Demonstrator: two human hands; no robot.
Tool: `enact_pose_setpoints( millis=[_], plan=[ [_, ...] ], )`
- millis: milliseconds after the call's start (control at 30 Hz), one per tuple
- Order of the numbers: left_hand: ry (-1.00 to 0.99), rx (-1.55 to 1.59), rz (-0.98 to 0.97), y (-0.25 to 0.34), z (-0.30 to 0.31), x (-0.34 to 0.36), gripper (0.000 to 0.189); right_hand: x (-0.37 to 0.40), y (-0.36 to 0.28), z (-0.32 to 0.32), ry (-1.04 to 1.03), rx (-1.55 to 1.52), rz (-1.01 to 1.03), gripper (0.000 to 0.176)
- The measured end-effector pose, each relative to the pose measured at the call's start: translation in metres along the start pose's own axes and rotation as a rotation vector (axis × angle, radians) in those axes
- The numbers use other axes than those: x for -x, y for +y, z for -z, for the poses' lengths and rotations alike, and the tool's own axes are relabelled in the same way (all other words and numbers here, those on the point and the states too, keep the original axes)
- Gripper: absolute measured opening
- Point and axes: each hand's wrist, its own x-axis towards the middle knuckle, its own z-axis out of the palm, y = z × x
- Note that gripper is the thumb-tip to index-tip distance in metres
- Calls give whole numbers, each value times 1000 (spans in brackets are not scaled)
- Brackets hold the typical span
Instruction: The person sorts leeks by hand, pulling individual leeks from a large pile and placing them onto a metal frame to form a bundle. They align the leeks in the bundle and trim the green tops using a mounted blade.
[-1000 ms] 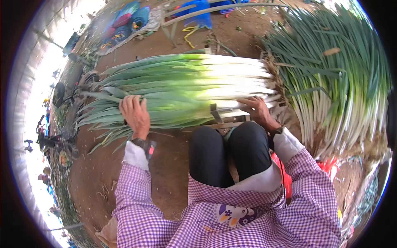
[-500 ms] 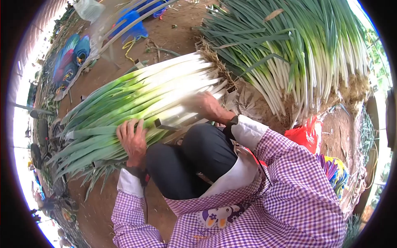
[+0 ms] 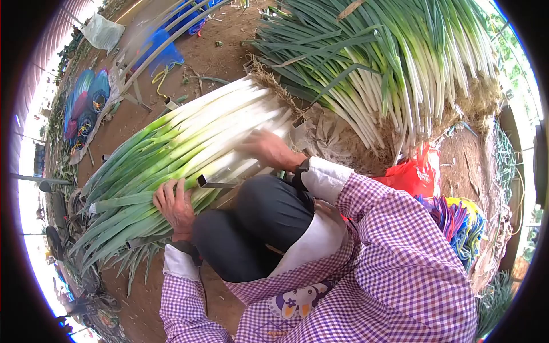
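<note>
A wide bundle of long green onions [image 3: 189, 131] lies in front of my knees, green leaves to the left, white stalks and roots to the upper right. My left hand [image 3: 174, 207] rests on the green part at the near edge, fingers spread over the leaves. On the white stalks near the root end lies my right hand [image 3: 267, 150], blurred by motion, so its fingers are unclear. The square end of a metal bar [image 3: 205, 182] shows between my hands, beside my knee.
A large pile of green onions [image 3: 400, 63] fills the upper right. Below it sit a red plastic bag [image 3: 414, 172] and colorful ties [image 3: 460, 226]. Blue netting [image 3: 157, 51], a clear plastic bag [image 3: 103, 31] and rolled coloured nets [image 3: 86, 106] lie at the upper left.
The view has shifted, so most things appear further left. My right hand has moved slightly over the white stalks toward the leaves. My left hand stays on the leaves.
</note>
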Motion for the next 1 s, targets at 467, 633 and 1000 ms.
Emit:
enact_pose_setpoints(
  millis=[467, 633, 1000],
  plan=[
    [-45, -54, 4, -12, -19, 8, 37, -12, -9, 16, 146, -39, 31, 46],
    [106, -115, -64, -16, -27, 11, 37, -13, 10, -11, 162, 121, -26, 55],
    [-22, -82, -101, -30, -30, 14, 38, -7, 13, -22, 205, 43, -54, 45]
  ],
)
